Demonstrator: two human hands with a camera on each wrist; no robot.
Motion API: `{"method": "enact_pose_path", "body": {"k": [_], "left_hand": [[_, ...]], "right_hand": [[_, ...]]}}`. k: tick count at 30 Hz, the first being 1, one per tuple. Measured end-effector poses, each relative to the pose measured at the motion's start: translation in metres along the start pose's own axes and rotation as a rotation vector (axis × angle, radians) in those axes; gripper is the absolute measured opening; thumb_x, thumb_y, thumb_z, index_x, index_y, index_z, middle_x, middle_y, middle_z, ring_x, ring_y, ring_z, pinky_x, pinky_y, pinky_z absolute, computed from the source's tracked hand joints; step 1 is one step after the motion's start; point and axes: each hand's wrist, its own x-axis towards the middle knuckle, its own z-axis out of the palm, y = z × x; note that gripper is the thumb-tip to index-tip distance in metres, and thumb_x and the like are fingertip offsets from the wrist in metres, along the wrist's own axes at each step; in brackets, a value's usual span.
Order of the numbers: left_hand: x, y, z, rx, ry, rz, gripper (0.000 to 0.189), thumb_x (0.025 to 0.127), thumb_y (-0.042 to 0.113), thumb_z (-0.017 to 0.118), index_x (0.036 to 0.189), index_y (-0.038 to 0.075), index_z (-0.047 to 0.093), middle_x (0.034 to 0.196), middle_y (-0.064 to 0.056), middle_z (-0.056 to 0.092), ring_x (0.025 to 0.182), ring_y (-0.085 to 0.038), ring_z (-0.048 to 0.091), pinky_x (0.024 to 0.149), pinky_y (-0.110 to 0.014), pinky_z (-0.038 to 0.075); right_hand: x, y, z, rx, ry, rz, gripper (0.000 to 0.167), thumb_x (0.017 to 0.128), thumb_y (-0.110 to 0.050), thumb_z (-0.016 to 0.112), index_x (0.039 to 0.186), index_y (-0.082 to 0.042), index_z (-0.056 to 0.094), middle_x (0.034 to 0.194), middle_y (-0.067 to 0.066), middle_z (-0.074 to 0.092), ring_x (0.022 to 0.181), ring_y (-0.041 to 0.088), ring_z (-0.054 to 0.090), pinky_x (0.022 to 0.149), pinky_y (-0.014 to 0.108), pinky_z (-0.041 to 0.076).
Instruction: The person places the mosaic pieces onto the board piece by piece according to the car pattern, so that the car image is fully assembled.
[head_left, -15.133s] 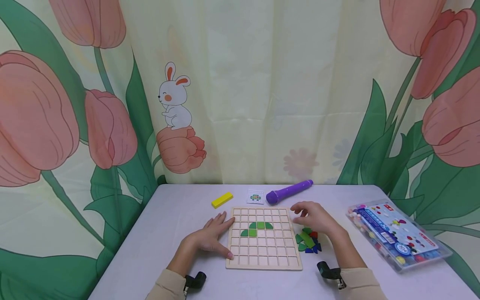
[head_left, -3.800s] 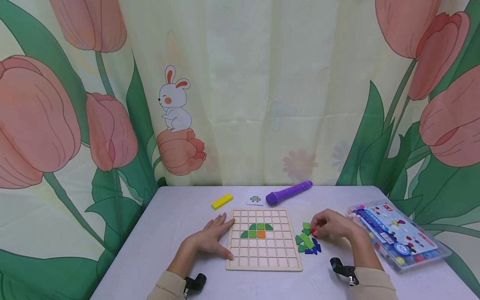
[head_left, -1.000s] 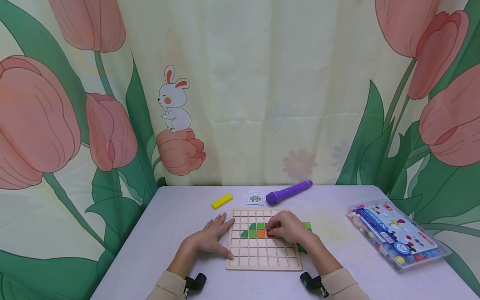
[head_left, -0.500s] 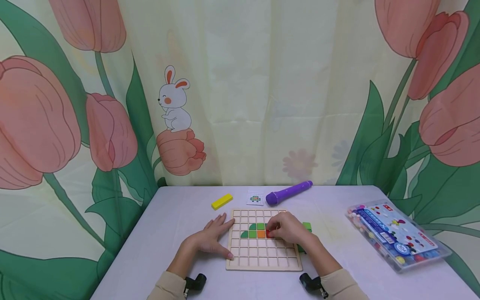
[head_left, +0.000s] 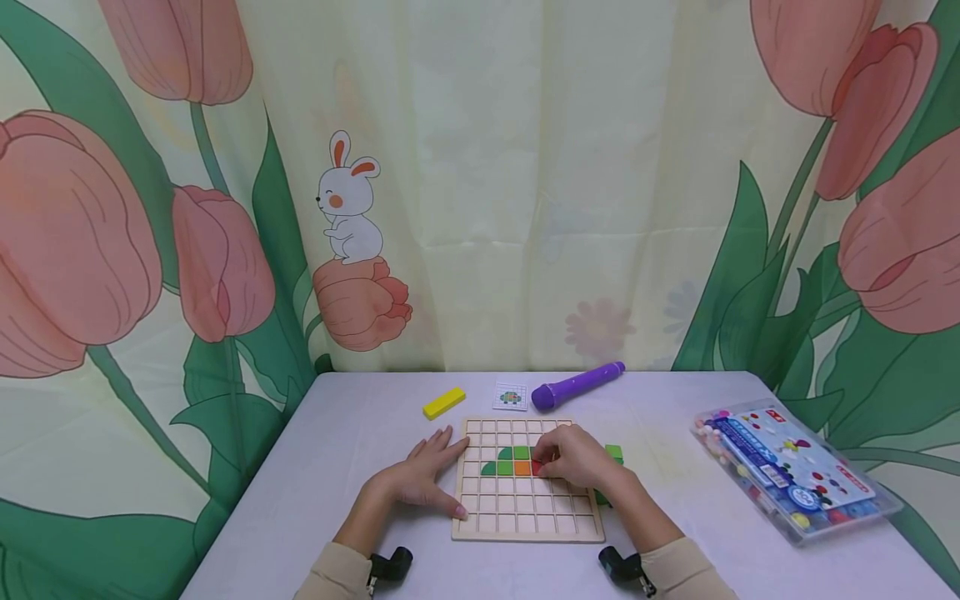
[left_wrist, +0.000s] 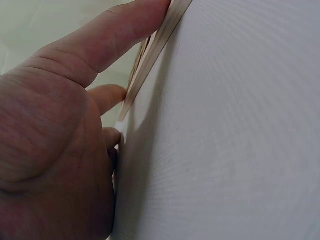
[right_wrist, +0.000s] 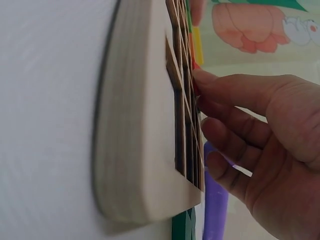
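Note:
A wooden grid board point(head_left: 534, 527) lies on the table. Its cells hold green tiles point(head_left: 505, 467) and an orange square tile point(head_left: 522, 468). My left hand point(head_left: 420, 479) rests at the board's left edge, fingers spread, with thumb and index finger touching the frame; the left wrist view shows the thumb point(left_wrist: 120, 35) against the wooden rim. Over the grid, my right hand point(head_left: 577, 457) pinches a small red tile point(head_left: 536, 468) between thumb and fingers, in the cell right of the orange one. In the right wrist view the fingertips point(right_wrist: 202, 77) cover most of that tile.
Loose green tiles point(head_left: 615, 452) lie right of the board, partly hidden by the right forearm. Behind the board are a yellow block point(head_left: 444, 402), a small pattern card point(head_left: 511, 397) and a purple microphone point(head_left: 577, 386). A clear plastic case point(head_left: 798, 471) stands far right.
The orange tile came onto the board between the oldest frame and 3.8 seconds ago. My right hand then carried the red tile from the loose pile to the grid. The left hand stays put.

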Motion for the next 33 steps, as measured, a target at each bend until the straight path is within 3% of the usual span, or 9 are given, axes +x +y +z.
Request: {"method": "enact_pose_path", "body": {"k": [11, 18, 33], "left_hand": [[0.0, 0.0, 0.0, 0.002, -0.001, -0.003, 0.12, 0.068, 0.066, 0.087, 0.166, 0.027, 0.028, 0.176, -0.014, 0.008, 0.164, -0.033, 0.002, 0.13, -0.061, 0.004], [-0.001, 0.001, -0.001, -0.003, -0.01, -0.008, 0.12, 0.069, 0.065, 0.087, 0.166, 0.027, 0.028, 0.176, -0.014, 0.006, 0.164, -0.033, 0.001, 0.13, -0.061, 0.003], [0.002, -0.002, 0.0, -0.011, -0.008, -0.012, 0.121, 0.068, 0.065, 0.088, 0.166, 0.028, 0.028, 0.176, -0.013, 0.007, 0.164, -0.032, 0.001, 0.131, -0.06, 0.004]], "right_hand": [[0.0, 0.002, -0.004, -0.036, 0.011, 0.027, 0.009, 0.086, -0.012, 0.085, 0.092, -0.019, 0.082, 0.082, -0.011, 0.069, 0.084, 0.014, 0.055, 0.074, 0.029, 0.046], [-0.002, 0.006, -0.015, 0.006, 0.078, 0.05, 0.019, 0.088, -0.014, 0.083, 0.106, -0.012, 0.08, 0.087, -0.007, 0.067, 0.079, 0.014, 0.055, 0.065, 0.025, 0.047], [-0.012, 0.028, -0.043, 0.038, 0.171, 0.132, 0.03, 0.09, -0.013, 0.081, 0.119, -0.009, 0.076, 0.102, 0.002, 0.071, 0.088, 0.019, 0.056, 0.07, 0.03, 0.049]]}}
